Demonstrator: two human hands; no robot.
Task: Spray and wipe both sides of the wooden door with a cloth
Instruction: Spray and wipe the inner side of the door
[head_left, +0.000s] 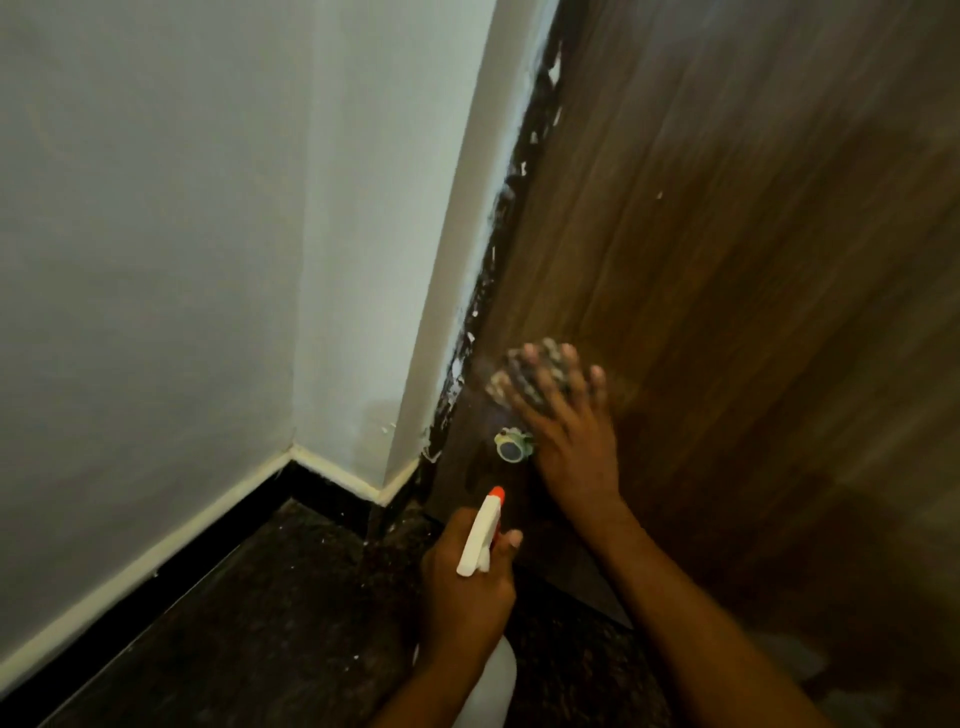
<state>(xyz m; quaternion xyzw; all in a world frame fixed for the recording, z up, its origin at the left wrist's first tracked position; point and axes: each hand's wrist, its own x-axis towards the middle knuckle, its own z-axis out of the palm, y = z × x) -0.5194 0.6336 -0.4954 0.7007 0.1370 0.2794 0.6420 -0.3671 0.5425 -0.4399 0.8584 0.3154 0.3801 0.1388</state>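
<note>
Wooden door filling the right of the scene, its hinge edge meeting the white wall at left. Cloth low on that panel near the edge, pinned flat under the spread right hand, probably to rub the lowest strip. Spray bottle nearer, wrapped in the closed left hand, orange nozzle aimed at the door, ready for wetting. Small round sticker just beside the right hand. Dark floor below.
</note>
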